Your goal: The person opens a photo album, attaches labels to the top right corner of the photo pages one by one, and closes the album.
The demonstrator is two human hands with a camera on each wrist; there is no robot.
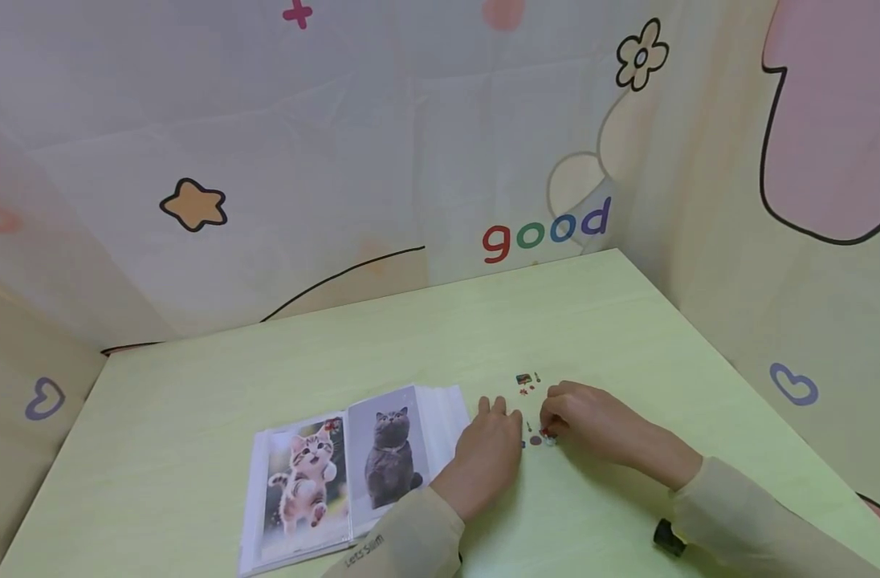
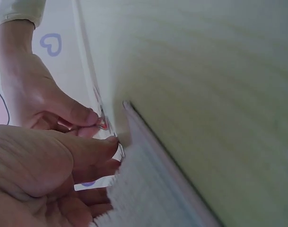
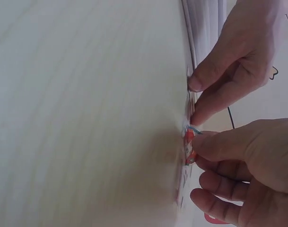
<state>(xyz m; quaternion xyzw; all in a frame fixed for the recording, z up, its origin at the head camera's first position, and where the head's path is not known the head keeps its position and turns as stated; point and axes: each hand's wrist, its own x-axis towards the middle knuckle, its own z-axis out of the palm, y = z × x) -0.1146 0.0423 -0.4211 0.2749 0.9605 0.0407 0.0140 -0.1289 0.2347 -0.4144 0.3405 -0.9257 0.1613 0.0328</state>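
Note:
A sheet of small printed stickers lies on the table to the right of an open photo album. My left hand rests on the sheet's left side, its fingers fairly straight and the fingertips pressing down. Between thumb and forefinger, my right hand pinches a red-and-white sticker at the sheet's lower right. In the right wrist view this sticker stands up at an angle from the sheet. Its backing side is hidden by my fingers.
Two cat pictures fill the album's pages: a striped kitten with a small red sticker at its upper corner, and a grey cat. A small black object sits by the right sleeve. Printed curtains stand behind the table.

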